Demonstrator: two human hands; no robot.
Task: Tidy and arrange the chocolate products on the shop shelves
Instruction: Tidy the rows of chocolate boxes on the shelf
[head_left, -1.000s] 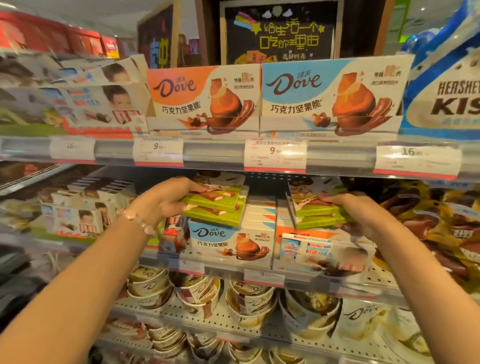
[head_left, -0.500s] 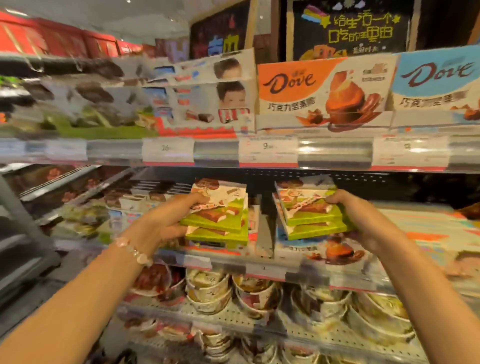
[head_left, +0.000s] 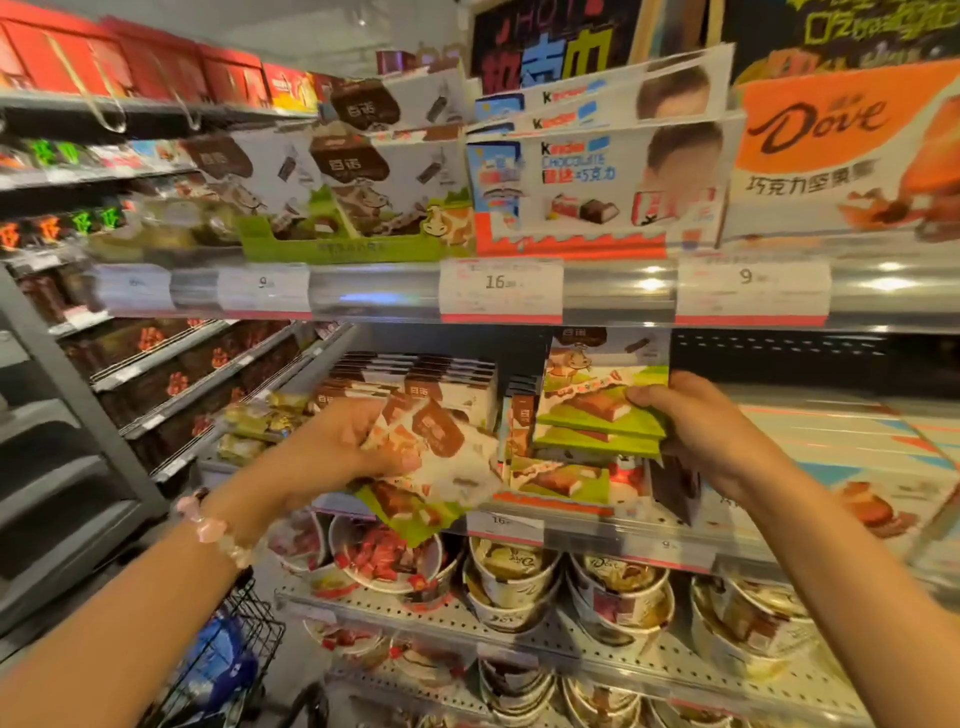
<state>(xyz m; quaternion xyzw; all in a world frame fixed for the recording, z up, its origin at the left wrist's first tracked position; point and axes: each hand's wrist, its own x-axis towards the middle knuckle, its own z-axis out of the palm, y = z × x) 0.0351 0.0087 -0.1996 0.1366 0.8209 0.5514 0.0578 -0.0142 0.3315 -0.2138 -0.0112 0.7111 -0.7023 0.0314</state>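
Flat rectangular chocolate boxes of glossy white-and-green card (head_left: 431, 467), printed with brown bars, sit tilted in the left hand (head_left: 332, 457), out in front of the middle shelf's edge; the fingers curl round their upper left side, though motion blur hides how many boxes there are. A second stack of the same thin card boxes (head_left: 597, 410) is held by the right hand (head_left: 711, 431), thumb on the top face and fingers wrapped beneath, over a matching box lying on the perforated grey metal shelf (head_left: 649, 525). Behind, more slim boxes stand packed on edge (head_left: 447, 379) (spines dark brown and white). A bracelet of pale pink rounded beads (head_left: 213, 527) circles the left wrist. Below, round paper tubs (head_left: 514, 571) are nested in rows. Above, a shiny rail carries white paper price tags (head_left: 501, 291).
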